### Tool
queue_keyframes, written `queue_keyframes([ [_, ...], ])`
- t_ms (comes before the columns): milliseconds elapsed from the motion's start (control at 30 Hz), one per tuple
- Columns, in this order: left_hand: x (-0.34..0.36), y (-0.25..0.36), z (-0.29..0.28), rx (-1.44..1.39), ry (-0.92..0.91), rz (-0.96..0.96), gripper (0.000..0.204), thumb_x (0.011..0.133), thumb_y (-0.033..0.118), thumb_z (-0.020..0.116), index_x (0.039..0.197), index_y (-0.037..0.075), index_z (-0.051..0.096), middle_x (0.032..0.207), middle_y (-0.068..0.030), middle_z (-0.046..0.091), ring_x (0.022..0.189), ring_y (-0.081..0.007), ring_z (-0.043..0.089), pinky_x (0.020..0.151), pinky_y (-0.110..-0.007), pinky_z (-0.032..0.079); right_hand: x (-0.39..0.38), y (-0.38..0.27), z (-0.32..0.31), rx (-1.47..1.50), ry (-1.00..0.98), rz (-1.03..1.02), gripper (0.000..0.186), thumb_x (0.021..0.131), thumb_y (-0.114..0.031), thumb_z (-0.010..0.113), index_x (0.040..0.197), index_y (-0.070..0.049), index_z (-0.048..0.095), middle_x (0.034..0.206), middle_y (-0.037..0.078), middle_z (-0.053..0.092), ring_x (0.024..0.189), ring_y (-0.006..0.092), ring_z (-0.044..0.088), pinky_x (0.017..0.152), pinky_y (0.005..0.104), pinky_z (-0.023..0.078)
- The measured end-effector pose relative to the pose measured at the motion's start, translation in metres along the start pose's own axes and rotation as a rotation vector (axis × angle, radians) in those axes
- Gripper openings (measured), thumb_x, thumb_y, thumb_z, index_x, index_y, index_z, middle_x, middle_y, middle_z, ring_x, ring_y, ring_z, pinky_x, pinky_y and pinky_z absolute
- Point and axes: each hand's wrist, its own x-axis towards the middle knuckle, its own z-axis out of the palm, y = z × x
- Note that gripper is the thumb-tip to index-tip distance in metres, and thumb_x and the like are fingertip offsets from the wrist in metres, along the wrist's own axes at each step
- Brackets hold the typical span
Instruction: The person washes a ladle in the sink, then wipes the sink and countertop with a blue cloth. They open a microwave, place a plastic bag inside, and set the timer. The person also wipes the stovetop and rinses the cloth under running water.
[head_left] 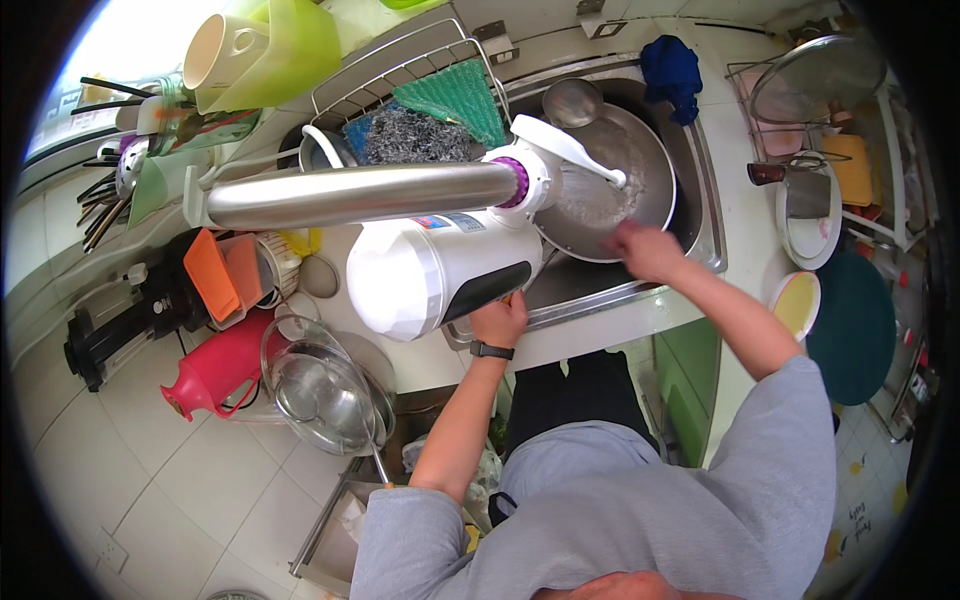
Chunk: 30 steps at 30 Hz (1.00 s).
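Note:
A wide metal pan (650,160) sits in the steel sink (712,215), with water running into it from the white tap head (540,150). My right hand (648,252) is at the pan's near right rim, its fingers smeared by motion. My left hand (500,318), below a wristwatch, is by the sink's front edge. The white heater body of the tap (440,270) hides most of its fingers and whatever they may hold. A round metal ladle bowl (573,102) rests at the pan's far rim.
A wire rack (470,45) behind the sink holds a green scouring cloth (455,100) and steel wool (420,138). A blue cloth (671,78) hangs at the sink's far right corner. A cleaver (808,195) lies on the right; a red thermos (220,370) and metal strainers (320,395) stand left.

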Motion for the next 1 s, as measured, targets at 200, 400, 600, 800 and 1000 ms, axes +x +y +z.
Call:
queue_keyframes([
  [200,-0.002,-0.007,0.004,0.026,0.021,0.022,0.014,0.087,0.016,0.071,0.096,0.005,0.068,0.069,-0.0182,0.064,0.065,-0.0389,0.065,0.059,-0.045,0.049,0.002,-0.025,0.002,0.286,-0.006,-0.076,0.034,0.097,-0.022,0.057,0.129,-0.012,0.06,0.132,0.017,0.062,0.122,0.0352,0.06,0.101,0.0439,0.048],
  [400,-0.005,-0.01,0.007,0.062,0.037,0.024,0.013,0.087,0.014,0.071,0.096,0.005,0.067,0.069,-0.0164,0.064,0.062,-0.0367,0.065,0.055,-0.043,0.048,0.139,0.016,0.0,-0.044,0.772,-0.094,0.059,0.091,-0.012,0.054,0.149,-0.009,0.045,0.16,0.019,0.034,0.153,0.0362,0.025,0.124,0.0445,0.023],
  [600,0.006,0.001,0.0,0.055,0.02,0.083,0.016,0.083,0.008,0.073,0.094,0.001,0.063,0.084,-0.0162,0.062,0.074,-0.037,0.063,0.066,-0.041,0.05,0.156,-0.078,0.05,0.512,0.272,-0.007,0.052,0.092,-0.025,0.059,0.144,-0.018,0.055,0.142,0.02,0.055,0.133,0.0371,0.052,0.11,0.0451,0.042],
  [800,0.003,0.003,-0.001,0.022,0.01,0.039,0.016,0.084,0.008,0.074,0.094,0.001,0.063,0.081,-0.0153,0.062,0.072,-0.036,0.063,0.066,-0.042,0.05,0.06,0.015,0.012,0.064,0.159,-0.223,0.049,0.093,-0.012,0.061,0.142,-0.012,0.056,0.148,0.02,0.05,0.134,0.0369,0.051,0.113,0.0422,0.041],
  [1000,0.009,0.001,0.002,0.018,-0.036,0.038,0.017,0.083,0.008,0.074,0.094,0.001,0.063,0.082,-0.0152,0.063,0.073,-0.0364,0.063,0.066,-0.042,0.05,0.18,-0.001,0.038,0.063,1.123,-0.2,0.051,0.081,-0.005,0.066,0.131,-0.012,0.063,0.142,0.019,0.054,0.138,0.0374,0.046,0.117,0.045,0.037],
])
